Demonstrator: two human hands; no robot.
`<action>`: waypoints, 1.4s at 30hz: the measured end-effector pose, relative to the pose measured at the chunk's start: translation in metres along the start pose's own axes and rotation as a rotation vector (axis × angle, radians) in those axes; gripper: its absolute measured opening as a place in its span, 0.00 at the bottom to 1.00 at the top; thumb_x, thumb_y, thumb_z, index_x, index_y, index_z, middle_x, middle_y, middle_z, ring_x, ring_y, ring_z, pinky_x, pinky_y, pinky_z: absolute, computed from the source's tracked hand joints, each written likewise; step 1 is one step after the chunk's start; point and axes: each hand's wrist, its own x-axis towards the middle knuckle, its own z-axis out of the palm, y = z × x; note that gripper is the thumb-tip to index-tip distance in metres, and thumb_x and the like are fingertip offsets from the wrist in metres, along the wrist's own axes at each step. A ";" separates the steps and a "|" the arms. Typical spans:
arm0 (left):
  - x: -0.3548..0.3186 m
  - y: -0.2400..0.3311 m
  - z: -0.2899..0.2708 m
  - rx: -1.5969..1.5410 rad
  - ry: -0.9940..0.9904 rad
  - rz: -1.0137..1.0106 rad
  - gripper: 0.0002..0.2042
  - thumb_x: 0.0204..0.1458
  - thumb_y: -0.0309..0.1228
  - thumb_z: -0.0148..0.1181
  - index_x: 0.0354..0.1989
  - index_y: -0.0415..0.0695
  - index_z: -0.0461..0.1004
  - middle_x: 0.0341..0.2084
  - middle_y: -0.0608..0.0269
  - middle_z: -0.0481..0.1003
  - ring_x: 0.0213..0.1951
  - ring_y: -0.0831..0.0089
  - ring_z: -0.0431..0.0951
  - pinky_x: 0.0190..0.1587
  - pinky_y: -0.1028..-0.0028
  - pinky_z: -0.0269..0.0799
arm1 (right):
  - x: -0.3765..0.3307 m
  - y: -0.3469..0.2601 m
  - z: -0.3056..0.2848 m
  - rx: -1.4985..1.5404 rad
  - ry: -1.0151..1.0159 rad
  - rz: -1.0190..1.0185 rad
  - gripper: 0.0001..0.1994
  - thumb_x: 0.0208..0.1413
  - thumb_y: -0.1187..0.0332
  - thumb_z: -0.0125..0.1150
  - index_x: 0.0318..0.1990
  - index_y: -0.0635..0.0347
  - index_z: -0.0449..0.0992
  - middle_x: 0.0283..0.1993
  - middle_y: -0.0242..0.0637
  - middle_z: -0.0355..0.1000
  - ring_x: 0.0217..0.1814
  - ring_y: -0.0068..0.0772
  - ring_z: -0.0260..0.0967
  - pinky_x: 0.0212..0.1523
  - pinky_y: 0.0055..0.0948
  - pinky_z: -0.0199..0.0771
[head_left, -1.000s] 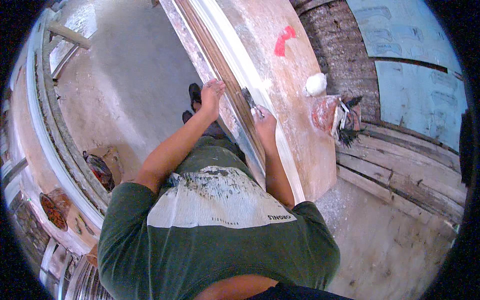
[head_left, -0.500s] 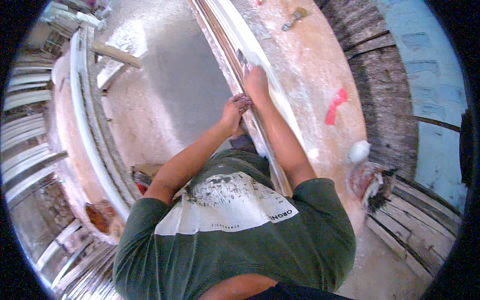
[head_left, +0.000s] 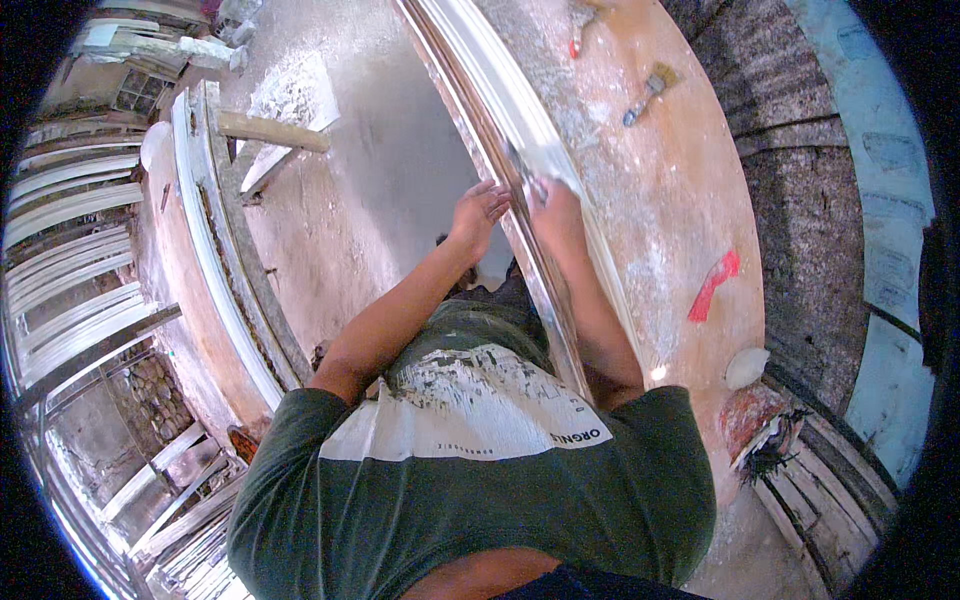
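Fingers [head_left: 492,196] of both hands press white moulding [head_left: 520,130].

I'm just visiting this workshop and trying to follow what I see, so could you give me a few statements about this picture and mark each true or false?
1. Both hands are on the long white moulding strip at the near edge of the workbench. True: the left hand rests on its edge and the right hand presses on it.
2. A paintbrush lies on the bench beyond the hands. True.
3. The red scraper is in the right hand. False: it lies loose on the bench, apart from both hands.
4. The person wears a bright yellow shirt. False: the shirt is dark green with a white print.
5. The bench top is spotless. False: it is dusted with white powder.
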 end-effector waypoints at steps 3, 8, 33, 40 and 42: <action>0.034 0.030 -0.004 -0.008 0.044 0.037 0.24 0.55 0.29 0.48 0.59 0.35 0.54 0.49 0.49 0.67 0.52 0.59 0.68 0.58 0.64 0.63 | 0.004 -0.001 0.017 -0.066 0.071 0.077 0.15 0.54 0.65 0.54 0.45 0.66 0.73 0.42 0.56 0.70 0.43 0.57 0.69 0.45 0.46 0.69; 0.093 0.091 0.001 -0.033 0.026 0.051 0.21 0.56 0.31 0.47 0.57 0.37 0.57 0.47 0.53 0.69 0.50 0.64 0.69 0.54 0.66 0.65 | 0.078 -0.035 0.049 -0.148 0.082 0.083 0.15 0.54 0.65 0.53 0.46 0.65 0.73 0.42 0.55 0.70 0.42 0.57 0.69 0.45 0.47 0.69; 0.271 0.243 -0.016 0.050 -0.544 -0.435 0.23 0.54 0.42 0.52 0.57 0.45 0.61 0.51 0.67 0.68 0.56 0.73 0.63 0.59 0.64 0.54 | 0.687 -0.273 0.259 -0.309 0.205 -0.118 0.12 0.51 0.67 0.55 0.36 0.69 0.76 0.36 0.60 0.71 0.42 0.58 0.69 0.45 0.46 0.68; 0.271 0.245 -0.028 0.125 -0.604 -0.271 0.20 0.51 0.37 0.57 0.51 0.44 0.66 0.48 0.66 0.70 0.55 0.71 0.65 0.59 0.63 0.54 | 0.684 -0.299 0.223 -0.263 0.423 -0.218 0.17 0.51 0.65 0.55 0.47 0.64 0.71 0.42 0.57 0.70 0.47 0.57 0.67 0.47 0.45 0.68; 0.279 0.221 -0.033 0.034 -0.561 -0.255 0.19 0.50 0.35 0.57 0.50 0.43 0.67 0.46 0.65 0.70 0.52 0.70 0.66 0.56 0.66 0.58 | 0.633 -0.274 0.182 -0.342 0.184 -0.091 0.20 0.52 0.62 0.55 0.53 0.55 0.69 0.48 0.56 0.68 0.51 0.56 0.65 0.50 0.45 0.67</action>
